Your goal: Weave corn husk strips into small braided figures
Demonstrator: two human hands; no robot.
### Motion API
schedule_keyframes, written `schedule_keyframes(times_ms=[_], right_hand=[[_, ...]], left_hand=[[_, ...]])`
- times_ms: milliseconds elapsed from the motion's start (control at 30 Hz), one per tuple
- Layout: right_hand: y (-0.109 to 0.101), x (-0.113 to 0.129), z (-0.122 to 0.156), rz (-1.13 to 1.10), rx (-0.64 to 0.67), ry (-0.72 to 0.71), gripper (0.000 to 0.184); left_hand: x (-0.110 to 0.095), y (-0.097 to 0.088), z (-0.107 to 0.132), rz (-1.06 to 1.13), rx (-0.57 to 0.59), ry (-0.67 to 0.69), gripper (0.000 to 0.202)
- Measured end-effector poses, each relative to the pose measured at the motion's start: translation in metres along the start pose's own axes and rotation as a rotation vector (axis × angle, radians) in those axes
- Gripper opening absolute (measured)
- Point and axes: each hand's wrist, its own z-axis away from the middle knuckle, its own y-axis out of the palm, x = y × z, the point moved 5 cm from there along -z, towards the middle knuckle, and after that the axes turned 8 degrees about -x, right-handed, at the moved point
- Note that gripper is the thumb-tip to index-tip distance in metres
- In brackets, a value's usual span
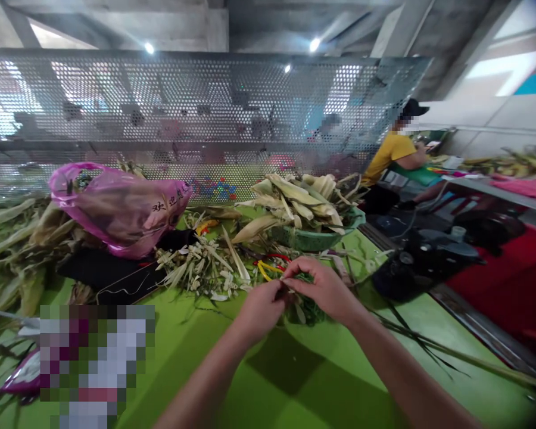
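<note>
My left hand (264, 305) and my right hand (322, 288) meet fingertip to fingertip over the green tabletop (196, 369). Both are closed in a pinch; whatever sits between the fingers is too small to make out. Just beyond the fingertips lie yellow curved handles (265, 271) and red ones (277, 257), the tool itself mostly hidden. Beneath and behind my right hand is a dark green stringy bundle (313, 311), partly covered by the hand. To the left, cut pieces of dry corn husk (205, 265) lie in a loose heap.
A green basket (315, 239) piled with dry corn husks (301, 199) stands behind my hands. At left are a pink plastic bag (125, 211) and more husks (31, 256). A black container (415, 265) and long stalks (464, 353) lie right. A person in yellow (390, 156) sits beyond.
</note>
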Motion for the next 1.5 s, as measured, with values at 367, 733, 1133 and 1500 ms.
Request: schedule_keyframes(times_ms=[367,733,1133,1500], right_hand=[[0.007,-0.02,0.013,-0.272,-0.227,0.192,0.017],[0.01,-0.034,0.016,-0.677,-0.035,0.395,0.034],[0.014,-0.025,0.018,-0.727,-0.085,0.358,0.027],[-0.004,-0.03,0.017,-0.523,-0.269,0.263,0.019]], left_hand=[[-0.003,0.019,0.009,0.087,0.233,-0.018,0.03],[-0.006,0.008,0.003,0.43,0.004,-0.11,0.034],[0.009,0.011,0.004,0.5,0.014,-0.25,0.038],[0.014,0.004,0.001,0.756,-0.132,-0.316,0.033]])
